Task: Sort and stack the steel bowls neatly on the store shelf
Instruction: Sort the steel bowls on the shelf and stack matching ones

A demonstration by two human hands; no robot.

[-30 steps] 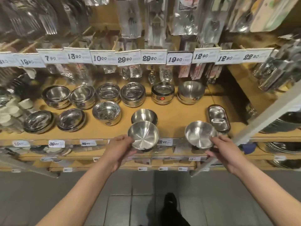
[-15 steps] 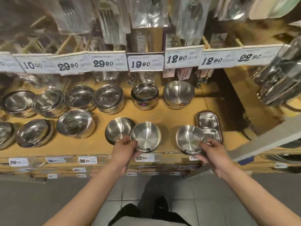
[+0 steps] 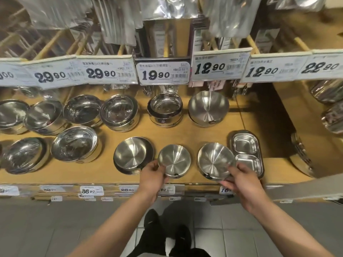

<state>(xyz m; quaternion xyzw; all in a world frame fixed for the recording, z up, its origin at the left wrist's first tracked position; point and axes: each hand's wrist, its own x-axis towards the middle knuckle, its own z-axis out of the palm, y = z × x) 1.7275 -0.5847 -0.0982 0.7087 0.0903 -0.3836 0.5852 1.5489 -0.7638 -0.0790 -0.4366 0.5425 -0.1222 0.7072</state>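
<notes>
My left hand (image 3: 152, 175) pinches the near rim of a small steel bowl (image 3: 174, 159) at the front of the wooden shelf (image 3: 104, 175). My right hand (image 3: 241, 180) grips the near rim of a slightly larger steel bowl (image 3: 215, 160) just to its right. Both bowls tilt toward me, low over the shelf's front edge. Left of them sits a stack of similar brushed bowls (image 3: 132, 154). A deeper brushed bowl stack (image 3: 207, 108) stands at the back.
A two-compartment steel tray (image 3: 246, 153) lies right beside the right-hand bowl. Several shiny lidded bowls fill the shelf's left half and back row, such as one at the back (image 3: 165, 112). Price tags (image 3: 163, 73) line the upper shelf edge overhead. A metal rail (image 3: 306, 184) crosses the lower right.
Both hands carried their bowls forward and down toward the shelf front. The two bowls now lie closer together, and the view has moved nearer to the shelf.
</notes>
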